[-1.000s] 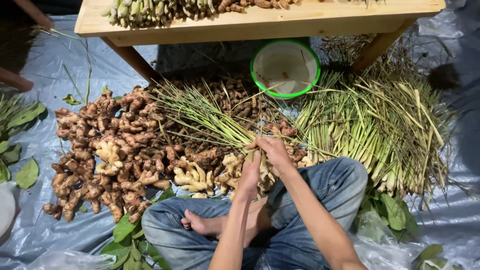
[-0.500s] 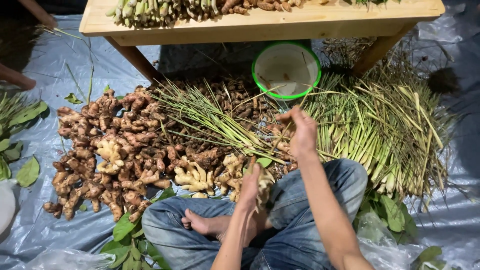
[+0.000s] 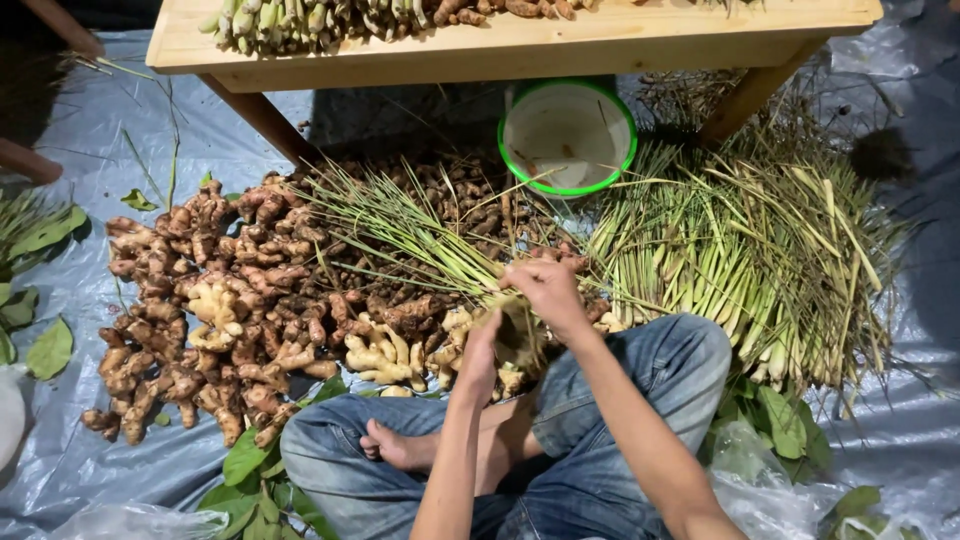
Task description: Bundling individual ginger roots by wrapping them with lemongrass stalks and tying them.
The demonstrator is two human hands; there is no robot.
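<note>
Lemongrass bundle (image 3: 420,235) gripped at base: left hand (image 3: 482,352) fingers clamped beneath, right hand (image 3: 545,285) fingers closed on top. Risk: loose stalks slipping, scattering onto ginger pile (image 3: 215,310).

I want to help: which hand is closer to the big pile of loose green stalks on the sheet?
Right, probably. The right hand sits nearer the loose green stalk pile; the left hand is lower, by the bundle's pale base.
</note>
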